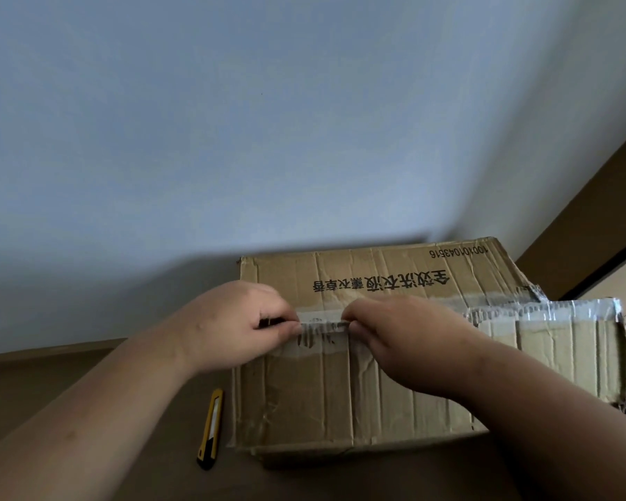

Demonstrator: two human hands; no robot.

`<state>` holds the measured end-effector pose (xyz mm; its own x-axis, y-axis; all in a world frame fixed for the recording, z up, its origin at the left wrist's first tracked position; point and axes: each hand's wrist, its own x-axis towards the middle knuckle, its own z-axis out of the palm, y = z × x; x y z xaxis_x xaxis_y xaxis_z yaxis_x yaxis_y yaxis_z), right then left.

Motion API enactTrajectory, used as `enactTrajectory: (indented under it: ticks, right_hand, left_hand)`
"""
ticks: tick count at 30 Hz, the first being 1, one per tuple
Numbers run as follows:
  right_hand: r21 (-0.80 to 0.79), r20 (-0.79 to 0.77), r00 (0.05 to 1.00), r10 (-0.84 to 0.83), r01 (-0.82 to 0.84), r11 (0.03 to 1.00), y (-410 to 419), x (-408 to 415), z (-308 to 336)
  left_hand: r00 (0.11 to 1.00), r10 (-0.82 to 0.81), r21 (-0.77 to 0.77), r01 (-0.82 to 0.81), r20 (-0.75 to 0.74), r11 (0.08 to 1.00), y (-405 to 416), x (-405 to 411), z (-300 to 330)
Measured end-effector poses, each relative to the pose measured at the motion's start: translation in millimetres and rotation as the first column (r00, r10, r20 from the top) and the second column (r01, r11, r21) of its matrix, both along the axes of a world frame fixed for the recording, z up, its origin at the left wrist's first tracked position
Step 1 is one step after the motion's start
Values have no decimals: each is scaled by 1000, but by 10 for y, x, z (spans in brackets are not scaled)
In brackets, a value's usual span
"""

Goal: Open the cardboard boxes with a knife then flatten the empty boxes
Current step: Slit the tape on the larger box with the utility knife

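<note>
A creased brown cardboard box (376,392) with black printed characters on its far flap lies on a brown surface. Clear tape runs along the centre seam between its top flaps. My left hand (239,323) and my right hand (398,330) rest side by side on that seam, fingertips curled into the gap and gripping the edge of the near flap. The right part of the near flap (557,341) stands lifted, its edge lined with torn tape. A yellow and black utility knife (210,430) lies on the surface just left of the box, apart from both hands.
A pale blue-grey wall (268,121) rises directly behind the box. The brown surface (123,446) extends left and toward me. At the far right a brown panel with a dark strip (593,229) slants upward.
</note>
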<state>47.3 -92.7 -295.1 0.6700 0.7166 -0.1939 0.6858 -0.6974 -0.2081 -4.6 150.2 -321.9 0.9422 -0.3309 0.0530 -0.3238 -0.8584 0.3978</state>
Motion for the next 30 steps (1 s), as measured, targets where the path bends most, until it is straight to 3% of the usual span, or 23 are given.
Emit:
enactTrajectory:
  ticks: [6,13,16,19,22,26,30]
  right_hand:
    - [-120,66,995,71,-63,991,-434,-67,269]
    - [-223,-78,987,138,-152,963,-884,-241,660]
    - [-253,-150,971,184,-217,943,-928,-269,702]
    - [-256,-290,935,204,-281,925,-940,-254,679]
    - [-319,-431,884,183,-339,885,-952,-287,606]
    - [-378,-469,849,243,-442,814,-954,-432,351]
    - [-430,-523,823,222,-480,765,-896,-492,-36]
  left_hand:
    - [991,-71,146,88,-113,985,-74,-100,263]
    - [903,-181,-1,196,-389,981,-251,-207,633]
    - [907,-164,-39,162,-388,986,-340,-136,668]
    - [945,-82,94,118,-317,989,-438,27,510]
    - [912,-126,262,241,-390,935,-632,158,220]
    - [833,-144,328,362,-534,873,-913,187,-207]
    - [828,-92,337,323,-553,885,-1188,259,-616]
